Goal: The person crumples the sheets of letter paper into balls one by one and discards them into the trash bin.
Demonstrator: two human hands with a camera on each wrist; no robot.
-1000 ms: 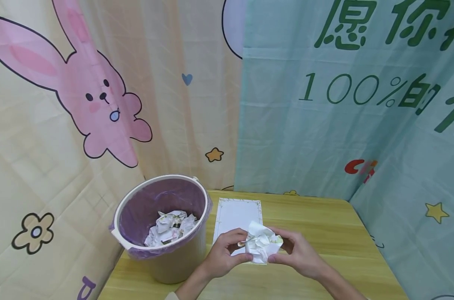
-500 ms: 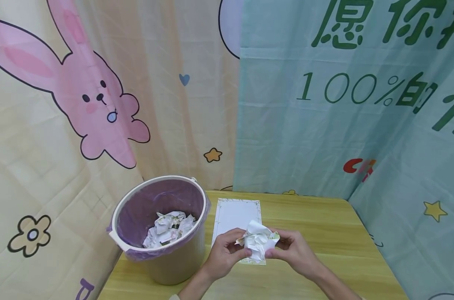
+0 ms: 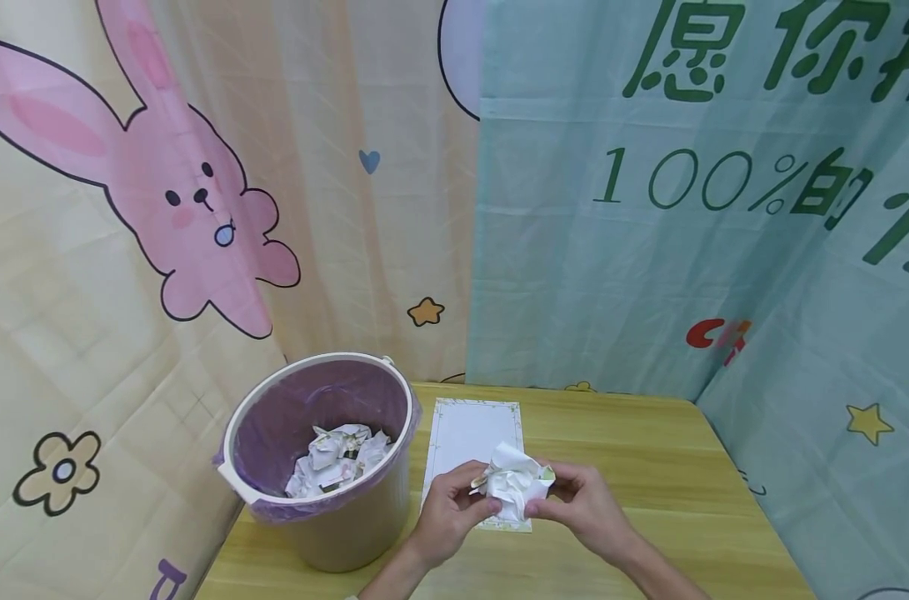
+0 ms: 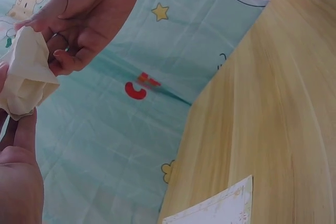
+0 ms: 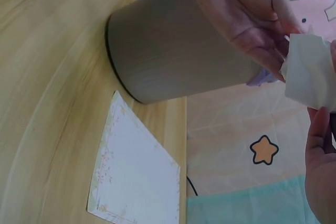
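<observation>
A crumpled sheet of white paper (image 3: 516, 485) with a floral edge is held between both hands, above the table. My left hand (image 3: 448, 510) pinches its left side, thumb in front and fingers behind. From the other side my right hand (image 3: 587, 510) grips it the same way. In the left wrist view the crumpled paper (image 4: 29, 77) shows folded faces between the fingers of both hands. Below and behind it lies a flat white sheet (image 3: 472, 433) with a printed floral border, partly covered by the hands in the head view.
To the left stands a beige bin (image 3: 349, 529) lined with a purple bag (image 3: 274, 433). Several crumpled papers (image 3: 337, 458) lie inside it. The wooden table (image 3: 619, 442) meets printed curtains (image 3: 574, 275) at its back and sides.
Both hands stay on the crumpled paper, which looks slightly more compact. The right hand has shifted a little to the left, toward the left hand.
</observation>
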